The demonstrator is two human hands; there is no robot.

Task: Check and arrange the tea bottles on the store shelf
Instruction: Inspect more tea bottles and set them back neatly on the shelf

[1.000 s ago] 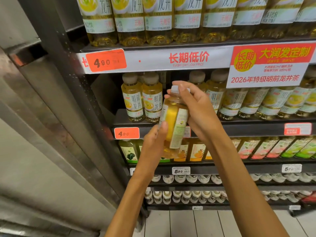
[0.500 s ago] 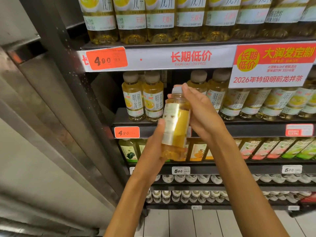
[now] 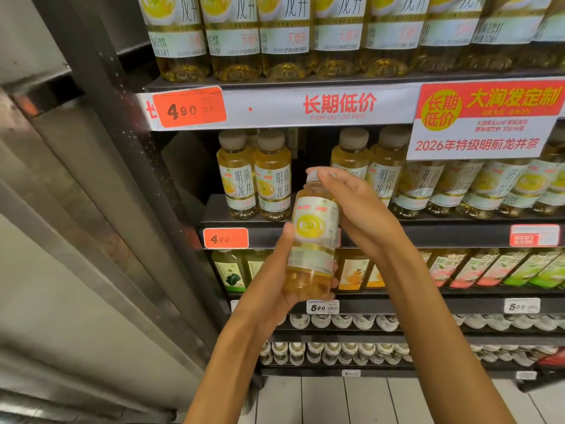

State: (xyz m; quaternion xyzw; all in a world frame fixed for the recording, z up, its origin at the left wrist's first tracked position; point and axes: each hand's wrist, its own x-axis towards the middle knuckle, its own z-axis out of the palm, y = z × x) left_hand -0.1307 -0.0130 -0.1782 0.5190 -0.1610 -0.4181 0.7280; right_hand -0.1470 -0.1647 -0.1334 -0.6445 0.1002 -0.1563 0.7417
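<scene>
Head view: both hands point(image 3: 360, 215) grip tea bottle point(image 3: 313, 240).

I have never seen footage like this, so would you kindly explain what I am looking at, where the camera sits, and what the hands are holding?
There is no machine here: a person wears a wide-angle camera on the head, looking forward and down at their own bare hands. The left hand grips the lower part of a small clear plastic bottle of yellow tea, while the right hand holds it near its white cap. Behind stands a dark metal store shelf with rows of matching tea bottles and an orange price tag. A gap shows in the row just behind the held bottle.
</scene>
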